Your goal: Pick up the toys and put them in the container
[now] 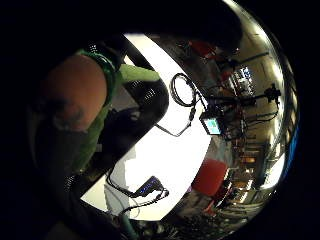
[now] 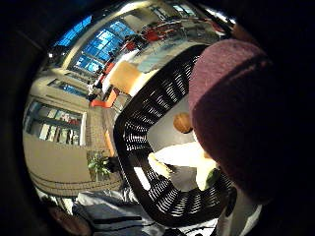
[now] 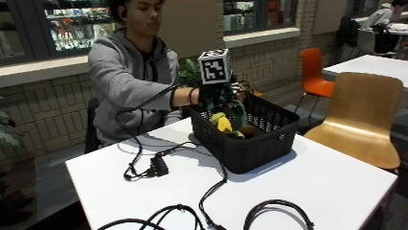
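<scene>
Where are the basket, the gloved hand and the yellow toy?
basket (image 3: 255,148), outside view, front wall.
gloved hand (image 3: 213,96), outside view, back of the hand above the basket.
yellow toy (image 3: 223,124), outside view, its middle, inside the basket.

Dim, warped palm views with the white table (image 1: 175,155) glaring; the outside view is evenly lit, slightly soft.

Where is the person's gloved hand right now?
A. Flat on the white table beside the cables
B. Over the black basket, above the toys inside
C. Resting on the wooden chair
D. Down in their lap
B: in the outside view the gloved right hand is above the black basket, over the yellow toy lying inside it.
</scene>
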Demonstrator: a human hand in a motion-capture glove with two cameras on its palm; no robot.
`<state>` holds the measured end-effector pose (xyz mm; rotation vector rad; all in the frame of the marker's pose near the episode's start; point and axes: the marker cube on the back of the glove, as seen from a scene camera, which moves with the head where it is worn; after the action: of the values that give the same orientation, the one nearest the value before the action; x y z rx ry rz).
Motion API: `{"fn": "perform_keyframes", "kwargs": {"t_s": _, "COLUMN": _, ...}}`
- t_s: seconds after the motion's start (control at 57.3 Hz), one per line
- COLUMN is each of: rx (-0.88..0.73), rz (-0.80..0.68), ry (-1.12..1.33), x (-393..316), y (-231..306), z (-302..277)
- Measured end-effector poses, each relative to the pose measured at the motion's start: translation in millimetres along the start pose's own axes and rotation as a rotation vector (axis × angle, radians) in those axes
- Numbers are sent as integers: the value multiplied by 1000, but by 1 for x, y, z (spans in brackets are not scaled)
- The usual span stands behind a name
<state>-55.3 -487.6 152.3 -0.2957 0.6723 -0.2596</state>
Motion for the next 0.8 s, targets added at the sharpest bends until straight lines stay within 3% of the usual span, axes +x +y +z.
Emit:
{"fn": "perform_keyframes", "kwargs": {"t_s": 0.157, "rx": -171, "rz": 42, "ry": 14, "x": -4, "y": -1, "z": 0}}
{"fn": "perform_keyframes", "kwargs": {"t_s": 0.279, "rx": -169, "rz": -40, "ry": 150, "x": 8, "y": 6, "z": -7}}
{"fn": "perform_keyframes", "kwargs": {"t_s": 0.437, "rx": -172, "rz": -4, "ry": 81, "x": 17, "y": 37, "z": -18}}
{"fn": "perform_keyframes", "kwargs": {"t_s": 0.698, "rx": -155, "rz": 54, "ry": 179, "x": 92, "y": 169, "z": -26}}
{"fn": "perform_keyframes", "kwargs": {"t_s": 0.803, "rx": -147, "rz": 169, "ry": 239, "x": 144, "y": 230, "z": -22}}
